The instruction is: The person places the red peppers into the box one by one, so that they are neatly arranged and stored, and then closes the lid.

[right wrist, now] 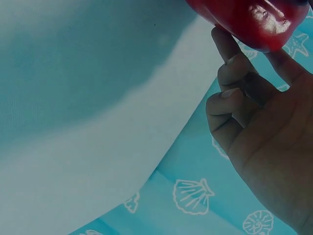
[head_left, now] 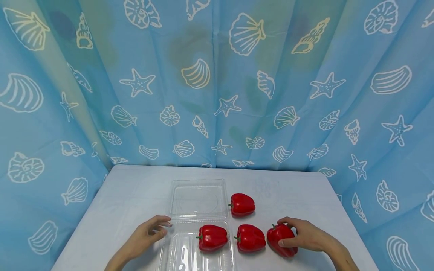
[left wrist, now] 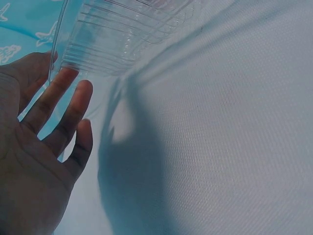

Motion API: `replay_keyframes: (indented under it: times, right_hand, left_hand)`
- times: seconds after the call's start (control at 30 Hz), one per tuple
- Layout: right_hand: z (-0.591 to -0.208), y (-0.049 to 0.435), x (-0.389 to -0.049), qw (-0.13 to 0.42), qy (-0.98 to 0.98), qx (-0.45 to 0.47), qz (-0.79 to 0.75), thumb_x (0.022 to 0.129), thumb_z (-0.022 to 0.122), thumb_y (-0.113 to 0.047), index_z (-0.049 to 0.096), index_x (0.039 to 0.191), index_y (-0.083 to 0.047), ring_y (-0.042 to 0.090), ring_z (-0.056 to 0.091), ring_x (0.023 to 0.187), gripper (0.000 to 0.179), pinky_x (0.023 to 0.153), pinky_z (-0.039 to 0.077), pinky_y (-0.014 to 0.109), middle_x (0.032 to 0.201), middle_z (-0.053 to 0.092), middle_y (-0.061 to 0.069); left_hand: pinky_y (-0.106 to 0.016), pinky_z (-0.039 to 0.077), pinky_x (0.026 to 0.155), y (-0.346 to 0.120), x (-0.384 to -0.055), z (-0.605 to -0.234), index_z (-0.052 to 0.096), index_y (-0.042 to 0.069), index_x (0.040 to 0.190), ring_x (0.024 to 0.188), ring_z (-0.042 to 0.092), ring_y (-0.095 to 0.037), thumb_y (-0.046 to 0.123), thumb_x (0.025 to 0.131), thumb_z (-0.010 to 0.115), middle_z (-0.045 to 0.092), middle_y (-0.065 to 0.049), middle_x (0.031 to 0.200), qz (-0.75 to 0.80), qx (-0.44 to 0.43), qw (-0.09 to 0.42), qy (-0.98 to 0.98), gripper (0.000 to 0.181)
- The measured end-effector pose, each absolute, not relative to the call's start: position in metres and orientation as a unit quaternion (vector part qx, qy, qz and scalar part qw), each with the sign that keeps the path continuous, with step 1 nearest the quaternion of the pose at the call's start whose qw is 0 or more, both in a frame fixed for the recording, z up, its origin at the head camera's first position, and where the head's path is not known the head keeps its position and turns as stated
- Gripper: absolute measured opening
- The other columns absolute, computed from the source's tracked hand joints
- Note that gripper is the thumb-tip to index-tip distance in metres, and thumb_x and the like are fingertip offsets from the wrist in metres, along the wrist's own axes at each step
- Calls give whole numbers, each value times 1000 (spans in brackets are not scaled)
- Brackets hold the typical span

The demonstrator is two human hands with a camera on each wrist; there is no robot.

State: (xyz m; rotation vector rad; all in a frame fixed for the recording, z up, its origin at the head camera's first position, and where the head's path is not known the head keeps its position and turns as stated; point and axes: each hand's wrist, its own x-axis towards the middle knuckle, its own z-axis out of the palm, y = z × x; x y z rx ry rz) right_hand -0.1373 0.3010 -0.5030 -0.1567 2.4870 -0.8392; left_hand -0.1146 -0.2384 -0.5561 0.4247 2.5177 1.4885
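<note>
My right hand (head_left: 305, 235) grips a red bell pepper (head_left: 278, 244) at the table's right, thumb on the near side and fingers over the far side. In the right wrist view, that glossy pepper (right wrist: 254, 19) sits at the fingertips, cut off by the frame's top. A clear plastic clamshell box (head_left: 176, 248) lies with its lid (head_left: 200, 197) folded back. Another red bell pepper (head_left: 212, 238) rests in its near half. At the box's left edge is my left hand (head_left: 144, 237), fingers loosely extended; in the left wrist view, fingertips touch the box wall (left wrist: 98, 54).
Two more red bell peppers stand right of the box: one beside its near half (head_left: 251, 238), one beside the lid (head_left: 242, 205). All lie on a white-covered table (head_left: 135, 188). A blue curtain (head_left: 217, 131) with shell prints surrounds the table's back and sides.
</note>
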Motion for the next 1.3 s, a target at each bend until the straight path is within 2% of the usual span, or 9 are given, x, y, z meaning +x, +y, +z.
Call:
replay_keyframes:
  times: [0.4, 0.57, 0.83, 1.03, 1.3]
  right_hand:
    - [-495, 302, -137, 229, 920, -62, -311, 58, 94, -49, 54, 137, -15, 24, 56, 107, 95, 73, 61, 43, 123, 61, 6]
    - [-493, 301, -139, 226, 918, -56, -321, 59, 95, -45, 49, 139, -13, 22, 57, 104, 97, 71, 61, 42, 120, 61, 8]
    - [-487, 299, -140, 217, 914, -64, -338, 61, 95, -41, 48, 126, -9, 21, 58, 98, 86, 71, 61, 41, 112, 61, 7]
    - [-484, 298, -140, 209, 915, -66, -337, 61, 94, -44, 50, 127, -11, 23, 57, 101, 86, 72, 60, 40, 116, 62, 8]
    - [-477, 293, -138, 163, 925, -68, -335, 58, 95, -47, 51, 130, -12, 26, 57, 106, 91, 72, 60, 40, 122, 60, 11]
  left_hand:
    - [-28, 53, 80, -239, -114, -557, 56, 9, 137, 97, 65, -8, 20, 99, 65, 68, -8, 124, 504, 146, 93, 846, 41]
    - [-28, 53, 80, -239, -114, -557, 56, 9, 137, 97, 65, -8, 21, 99, 65, 68, -9, 123, 504, 148, 92, 846, 41]
    - [-28, 53, 81, -238, -114, -556, 56, 9, 137, 98, 65, -8, 19, 99, 65, 68, -8, 123, 506, 146, 93, 845, 40]
    - [-28, 53, 80, -238, -114, -557, 57, 11, 136, 103, 67, -12, 20, 98, 66, 69, -7, 122, 499, 139, 88, 851, 40]
    - [-27, 53, 80, -236, -114, -558, 58, 13, 136, 106, 66, -13, 26, 99, 66, 69, -4, 122, 490, 124, 82, 859, 40]
